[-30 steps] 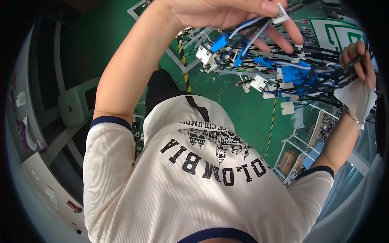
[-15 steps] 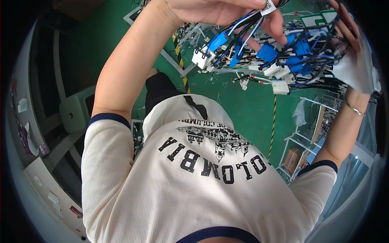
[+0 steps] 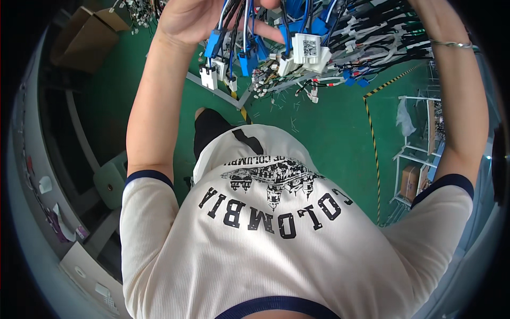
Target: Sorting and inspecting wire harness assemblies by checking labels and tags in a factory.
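Observation:
My left hand [image 3: 194,20] is at the top edge, its fingers closed around a wire harness of black, blue and white wires. From it hang blue connectors [image 3: 248,63] and white connectors [image 3: 209,77]. One finger stretches out behind the wires. Just to the right, more blue connectors and a white connector [image 3: 307,49] with a printed label dangle in a cluster; what holds them up is cut off by the frame. My right forearm, with a bracelet [image 3: 451,44] at the wrist, rises past the top edge, so the right hand itself is hidden.
Behind the hanging connectors, many wire harnesses [image 3: 372,42] spread over a grey metal frame [image 3: 215,93]. A cardboard box [image 3: 85,45] stands at the far left, with a pale green stool [image 3: 110,183] nearer. White shelving [image 3: 419,154] is on the right. Yellow-black tape [image 3: 374,154] marks the green floor.
My left hand has moved left with the wire harness. My right hand has gone up out of the frame, and the silvery-white sheet beside it is no longer seen.

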`<state>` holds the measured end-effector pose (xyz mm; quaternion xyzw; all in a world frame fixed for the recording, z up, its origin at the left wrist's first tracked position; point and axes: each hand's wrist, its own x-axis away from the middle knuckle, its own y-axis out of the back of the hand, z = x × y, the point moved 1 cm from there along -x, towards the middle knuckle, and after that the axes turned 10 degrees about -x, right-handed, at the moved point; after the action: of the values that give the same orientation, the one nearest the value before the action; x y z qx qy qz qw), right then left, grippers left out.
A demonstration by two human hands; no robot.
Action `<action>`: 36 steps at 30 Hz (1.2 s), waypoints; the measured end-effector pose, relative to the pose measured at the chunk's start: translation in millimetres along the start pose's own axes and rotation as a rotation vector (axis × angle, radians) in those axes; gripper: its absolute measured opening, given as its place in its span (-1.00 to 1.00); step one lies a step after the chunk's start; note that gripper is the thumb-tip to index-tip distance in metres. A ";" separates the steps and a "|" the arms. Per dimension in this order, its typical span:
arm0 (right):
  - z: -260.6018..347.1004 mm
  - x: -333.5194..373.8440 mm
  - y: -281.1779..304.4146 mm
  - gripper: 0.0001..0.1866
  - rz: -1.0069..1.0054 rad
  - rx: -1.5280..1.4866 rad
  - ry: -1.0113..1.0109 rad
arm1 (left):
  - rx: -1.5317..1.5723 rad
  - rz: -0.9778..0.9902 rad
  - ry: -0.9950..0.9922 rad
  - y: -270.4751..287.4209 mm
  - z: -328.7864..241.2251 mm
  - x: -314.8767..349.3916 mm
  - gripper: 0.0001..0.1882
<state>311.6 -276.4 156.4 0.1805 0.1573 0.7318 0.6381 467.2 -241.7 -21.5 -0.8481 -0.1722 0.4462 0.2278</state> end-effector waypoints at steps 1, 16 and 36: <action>2.2 1.9 -2.5 -0.77 -0.009 -0.008 -0.019 | 0.002 -0.006 -0.011 -1.6 -0.7 1.3 -0.82; -28.8 -39.1 0.8 -0.76 0.281 -0.689 -0.251 | -0.519 -0.037 0.214 -6.3 -31.0 7.2 -0.80; -92.7 -25.4 25.6 -0.70 0.521 -0.543 0.053 | -0.650 -0.563 -0.036 -14.2 -38.2 18.1 -0.74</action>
<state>249.1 -305.1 84.5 0.0199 -0.0770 0.8891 0.4508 507.6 -229.8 -7.1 -0.7880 -0.5323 0.3038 0.0586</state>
